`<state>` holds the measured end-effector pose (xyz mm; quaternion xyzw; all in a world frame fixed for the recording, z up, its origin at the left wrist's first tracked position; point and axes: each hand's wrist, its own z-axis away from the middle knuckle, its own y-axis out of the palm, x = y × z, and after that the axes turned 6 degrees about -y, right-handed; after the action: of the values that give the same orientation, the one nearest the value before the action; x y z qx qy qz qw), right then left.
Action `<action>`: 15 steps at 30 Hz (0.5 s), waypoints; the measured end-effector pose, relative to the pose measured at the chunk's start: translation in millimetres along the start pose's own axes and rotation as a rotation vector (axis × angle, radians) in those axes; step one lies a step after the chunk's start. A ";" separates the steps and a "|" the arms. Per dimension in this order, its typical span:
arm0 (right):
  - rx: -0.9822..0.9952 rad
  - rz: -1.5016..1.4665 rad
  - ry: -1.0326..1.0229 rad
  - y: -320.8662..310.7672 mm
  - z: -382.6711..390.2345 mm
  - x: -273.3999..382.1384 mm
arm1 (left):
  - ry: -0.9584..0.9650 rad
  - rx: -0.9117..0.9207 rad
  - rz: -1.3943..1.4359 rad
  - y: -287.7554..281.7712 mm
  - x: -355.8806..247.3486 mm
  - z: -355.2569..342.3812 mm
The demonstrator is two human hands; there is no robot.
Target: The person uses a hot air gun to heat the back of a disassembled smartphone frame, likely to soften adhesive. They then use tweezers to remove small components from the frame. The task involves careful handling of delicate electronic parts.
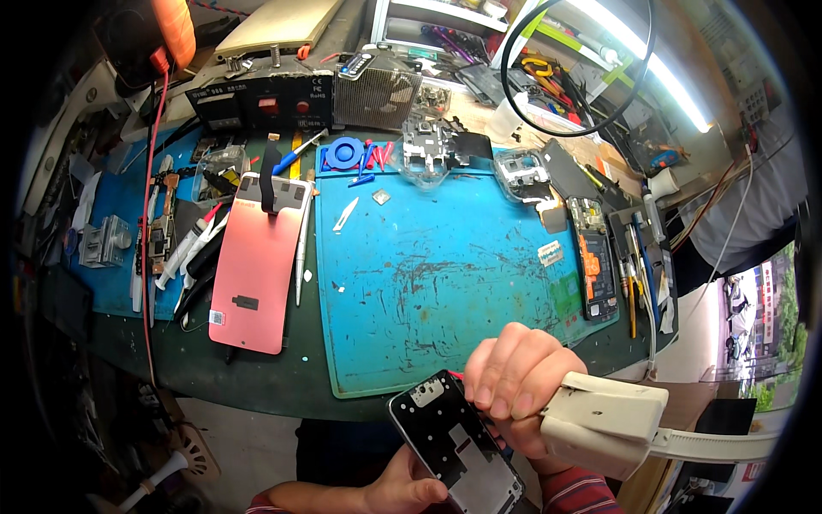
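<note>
My left hand point(401, 486) grips a phone frame point(458, 445) by its left edge, tilted below the front edge of the work mat. The frame is black with a grey metal panel and several small light dots. My right hand point(520, 374) is curled at the frame's upper right edge. A bit of red shows beside its fingers, but what they hold is hidden. In front of my right wrist is a cream plastic housing point(604, 424) on a pale arm point(715, 446); it covers part of that hand.
On the blue mat point(411, 283) lie a blade point(345, 214) and a small chip point(381, 197). Left of it rests a pink phone panel point(257, 274); an opened phone point(593, 261) lies at its right edge. Clear holders point(425, 154) stand behind. A black cable loop point(503, 73) hangs overhead.
</note>
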<state>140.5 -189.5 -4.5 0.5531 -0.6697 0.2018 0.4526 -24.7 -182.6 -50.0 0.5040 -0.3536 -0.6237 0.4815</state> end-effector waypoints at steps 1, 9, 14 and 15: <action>-0.003 0.002 0.001 0.3 0.0 -0.2 | -0.001 -0.001 0.000 0.8 -0.7 0.2; 0.016 0.030 0.014 -1.7 0.0 2.6 | -0.003 -0.011 -0.007 6.1 -2.9 -0.8; 0.038 0.016 0.010 -4.9 0.8 1.7 | 0.005 -0.020 -0.015 8.3 -4.9 -1.7; 0.033 0.018 0.010 -4.7 1.2 1.5 | 0.006 -0.022 -0.019 8.8 -5.5 -2.0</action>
<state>144.4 -192.7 -4.9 0.5536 -0.6689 0.2195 0.4450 -20.5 -179.8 -40.8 0.5040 -0.3403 -0.6307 0.4821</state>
